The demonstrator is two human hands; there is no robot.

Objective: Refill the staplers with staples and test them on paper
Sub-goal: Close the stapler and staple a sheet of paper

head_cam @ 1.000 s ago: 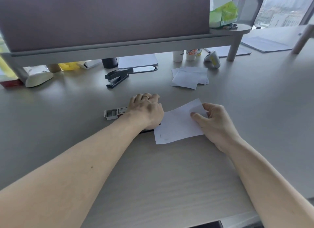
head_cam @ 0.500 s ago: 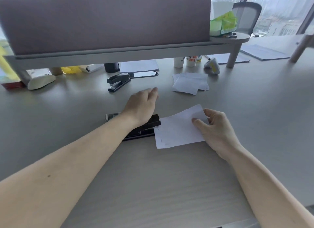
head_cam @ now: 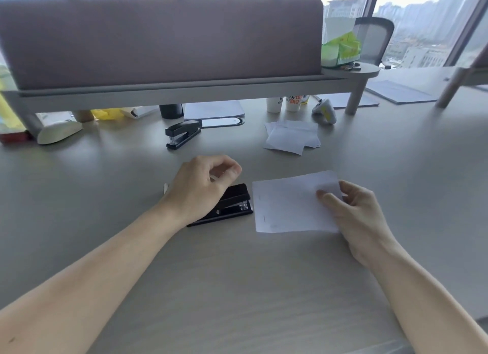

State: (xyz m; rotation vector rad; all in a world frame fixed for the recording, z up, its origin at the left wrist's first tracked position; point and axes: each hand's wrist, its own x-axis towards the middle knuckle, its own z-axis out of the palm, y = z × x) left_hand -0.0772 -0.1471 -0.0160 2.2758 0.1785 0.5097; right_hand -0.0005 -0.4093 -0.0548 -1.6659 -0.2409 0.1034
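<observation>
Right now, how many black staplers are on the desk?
2: one black stapler lies under the left hand, beside the white paper sheet; another black stapler farther back, below the shelf.

— Where are the staplers?
— A black stapler (head_cam: 232, 205) lies closed at frame centre, nose toward the sheet of paper (head_cam: 290, 203) just beside it. A second black stapler (head_cam: 182, 133) sits above, upper centre.
— The paper?
— White, flat, two staples along its left edge. A loose paper stack (head_cam: 293, 137) lies in the upper right.

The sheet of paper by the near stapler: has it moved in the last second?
Yes. The sheet of paper has slid right, away from the near stapler; a gap now separates them, with the right hand holding it.
</observation>
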